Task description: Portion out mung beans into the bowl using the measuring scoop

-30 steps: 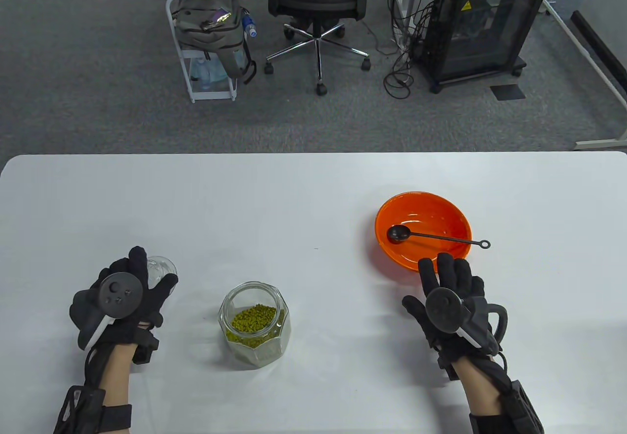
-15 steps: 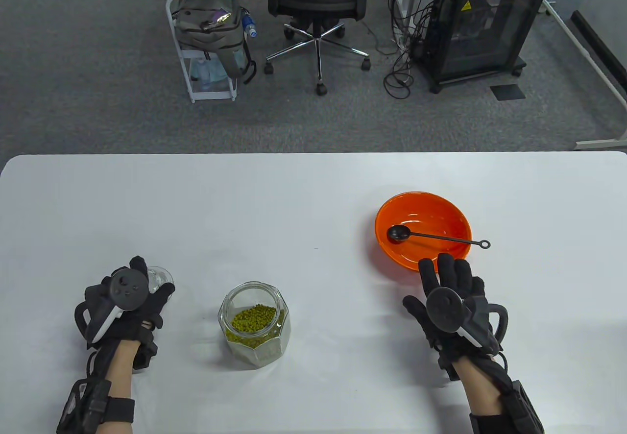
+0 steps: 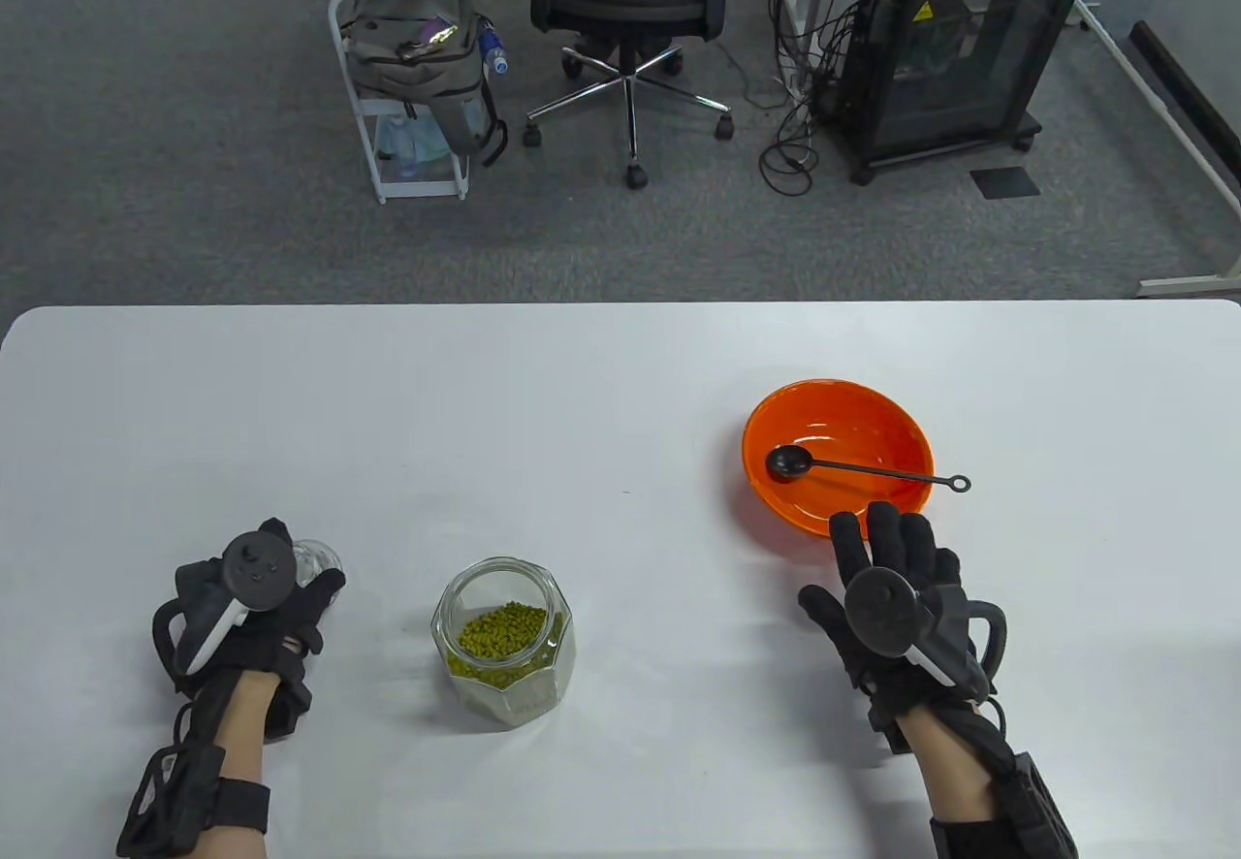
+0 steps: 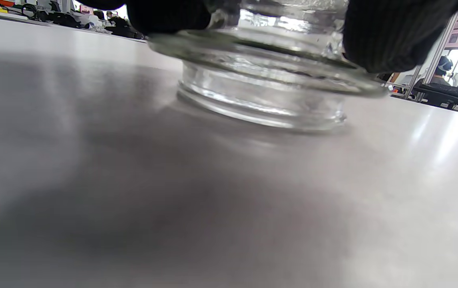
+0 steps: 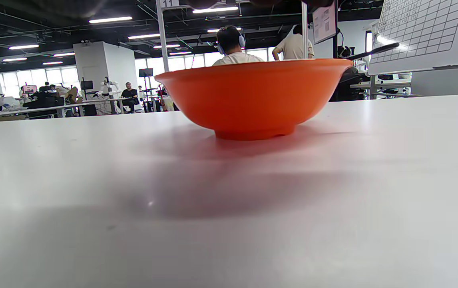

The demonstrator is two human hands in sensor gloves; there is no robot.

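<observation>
A lidless glass jar (image 3: 504, 641) holding green mung beans stands at the table's front, left of centre. My left hand (image 3: 291, 588) grips the clear glass lid (image 3: 315, 560) (image 4: 265, 84) from above; the lid sits on or just above the table, left of the jar. The orange bowl (image 3: 839, 413) (image 5: 255, 96) stands at the right, and the black measuring scoop (image 3: 853, 469) lies across it, cup inside and handle over the right rim. My right hand (image 3: 877, 549) lies flat on the table just in front of the bowl, fingers straight, holding nothing.
The white table (image 3: 620, 394) spans the view. Beyond its far edge stand an office chair (image 3: 630, 15), a white cart with a bag (image 3: 412, 74) and a black cabinet (image 3: 950, 45) on grey carpet.
My left hand has lowered and drawn slightly toward me with the glass lid, bringing it down to the table. The right hand, jar, bowl and scoop have not moved.
</observation>
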